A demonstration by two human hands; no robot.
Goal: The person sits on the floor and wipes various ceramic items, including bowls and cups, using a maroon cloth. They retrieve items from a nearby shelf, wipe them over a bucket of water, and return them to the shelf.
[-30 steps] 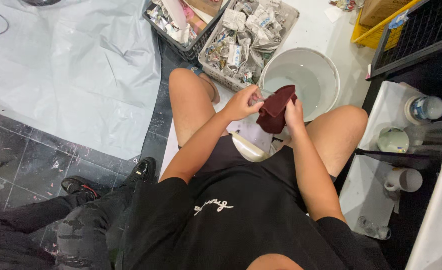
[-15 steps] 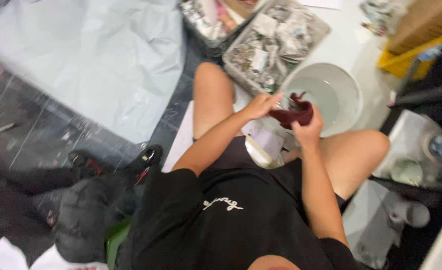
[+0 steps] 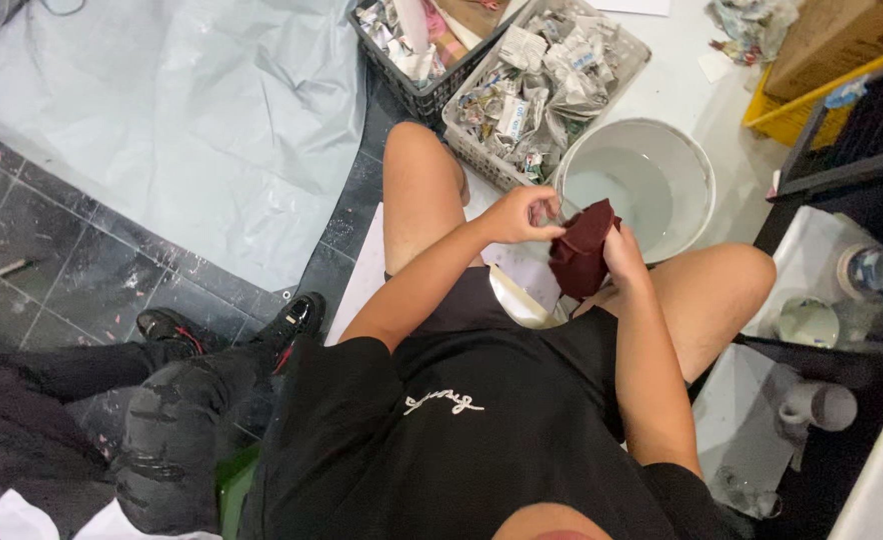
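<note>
I sit with bare knees apart, in a black shirt and shorts. Both hands meet over my lap on a dark red, bowl-like piece [image 3: 582,250]. My right hand [image 3: 624,255] grips it from the right side. Fingers of my left hand [image 3: 524,213] pinch its upper left edge. A pale rounded object [image 3: 518,297] lies in my lap just below it, partly hidden by my arm. A white bucket [image 3: 652,185] with water stands on the floor right behind my hands.
Two plastic baskets of crumpled newspaper [image 3: 542,75] [image 3: 412,45] stand ahead. A grey plastic sheet [image 3: 182,120] covers the floor at left. Another person's black trousers and shoes [image 3: 177,330] are at lower left. Pale cups [image 3: 807,320] sit on a dark shelf at right.
The view has swung a little. My hands have stayed on the dark red piece and turned it slightly, with the left fingers now at its upper edge.
</note>
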